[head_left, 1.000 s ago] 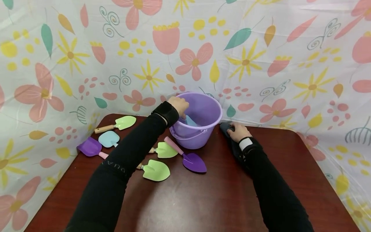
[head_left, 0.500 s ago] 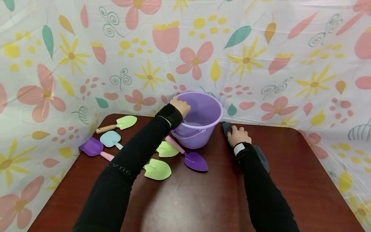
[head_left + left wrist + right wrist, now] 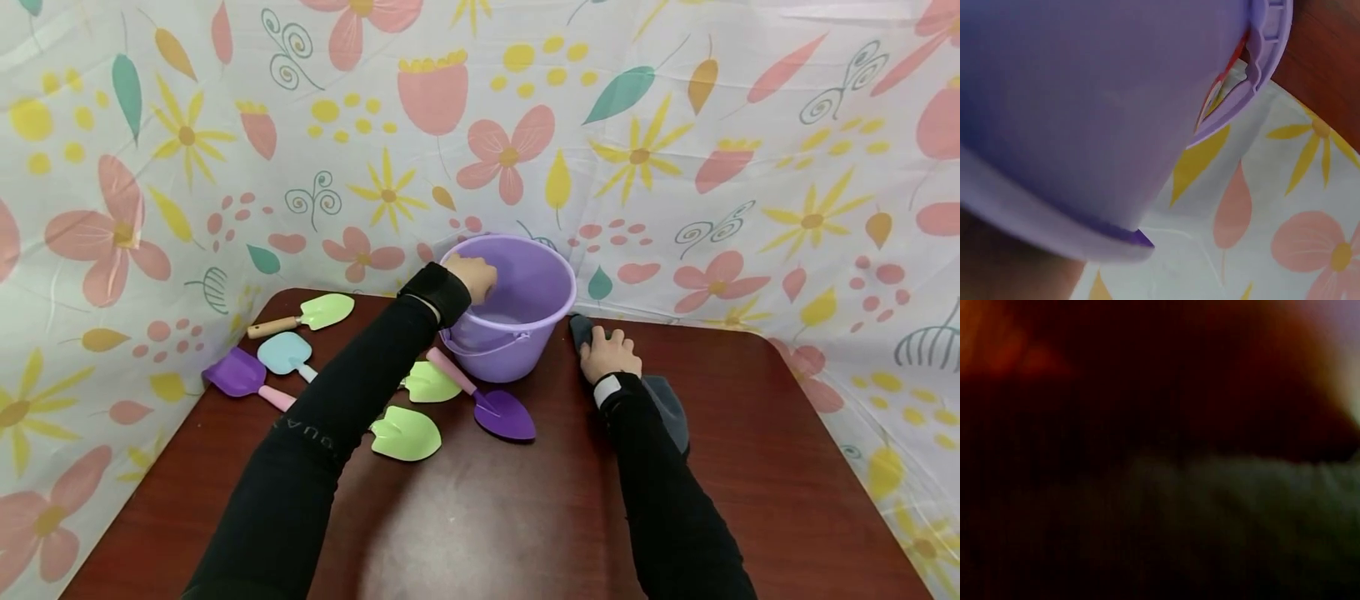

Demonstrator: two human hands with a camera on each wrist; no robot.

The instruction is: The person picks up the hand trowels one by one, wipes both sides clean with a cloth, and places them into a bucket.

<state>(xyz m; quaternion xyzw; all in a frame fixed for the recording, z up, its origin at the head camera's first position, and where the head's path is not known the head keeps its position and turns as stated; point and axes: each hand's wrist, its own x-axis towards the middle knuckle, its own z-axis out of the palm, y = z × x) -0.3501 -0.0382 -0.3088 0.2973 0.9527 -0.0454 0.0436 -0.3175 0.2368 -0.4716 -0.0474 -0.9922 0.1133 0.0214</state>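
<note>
A purple bucket (image 3: 525,329) stands at the back of the dark wood table (image 3: 487,517). My left hand (image 3: 474,279) reaches over its near-left rim, fingers curled down inside. The left wrist view is filled by the bucket's wall (image 3: 1085,94). To the right of the bucket, my right hand (image 3: 606,346) lies flat, fingers straight, on a dark grey cloth (image 3: 667,400). The right wrist view is dark and blurred. I see nothing inside the bucket from here.
Several toy shovels lie left of and in front of the bucket: a green one with a wooden handle (image 3: 311,312), a light blue one (image 3: 285,352), purple ones (image 3: 236,372) (image 3: 502,412), and green ones (image 3: 429,383) (image 3: 405,433). A floral sheet (image 3: 675,167) walls the table.
The blue shovel blade that showed under my left hand inside the bucket is no longer visible. My right hand slid the grey cloth slightly left, toward the bucket.
</note>
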